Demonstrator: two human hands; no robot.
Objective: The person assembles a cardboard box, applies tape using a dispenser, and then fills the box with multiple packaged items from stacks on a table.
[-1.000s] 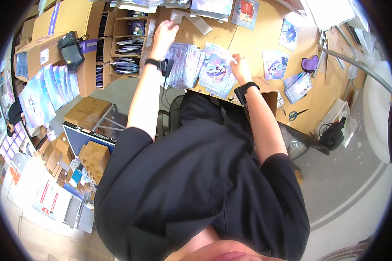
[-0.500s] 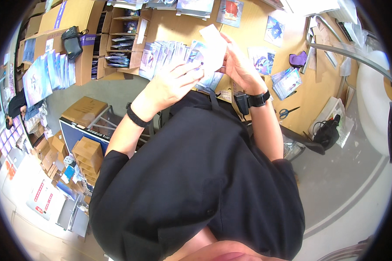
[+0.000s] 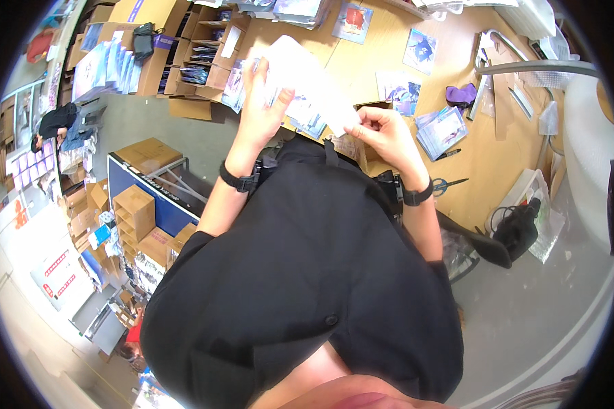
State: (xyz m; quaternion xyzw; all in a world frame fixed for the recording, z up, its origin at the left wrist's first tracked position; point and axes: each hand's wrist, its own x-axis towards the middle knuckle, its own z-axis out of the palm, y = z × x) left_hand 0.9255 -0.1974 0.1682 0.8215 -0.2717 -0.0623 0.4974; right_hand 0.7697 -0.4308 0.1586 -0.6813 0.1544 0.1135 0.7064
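Observation:
A bright white flat sheet or sleeve [image 3: 307, 75], washed out by glare, is stretched slantwise between my hands over the table. My right hand [image 3: 389, 136] pinches its lower right corner between thumb and fingertips. At its left edge is my left hand [image 3: 260, 112], fingers raised and thumb apart, and the sheet seems to rest in its grip. Beneath the sheet shows part of a row of glossy blue-purple picture packs [image 3: 308, 121]. To the right of my right hand lies a small stack of similar clear-sleeved picture cards [image 3: 442, 133].
Divided cardboard boxes [image 3: 208, 44] with packs stand at the far left. Picture cards [image 3: 421, 49], a purple pouch [image 3: 461, 95], scissors [image 3: 449, 184] and a black pen [image 3: 450, 154] lie on the right. A metal tube [image 3: 539, 67] crosses the far right. A black bag [image 3: 517, 228] sits at the right edge.
The white sheet has come down and turned, now spread between both hands. My left hand has lifted off the packs to its left edge; my right hand has moved nearer, to its lower corner.

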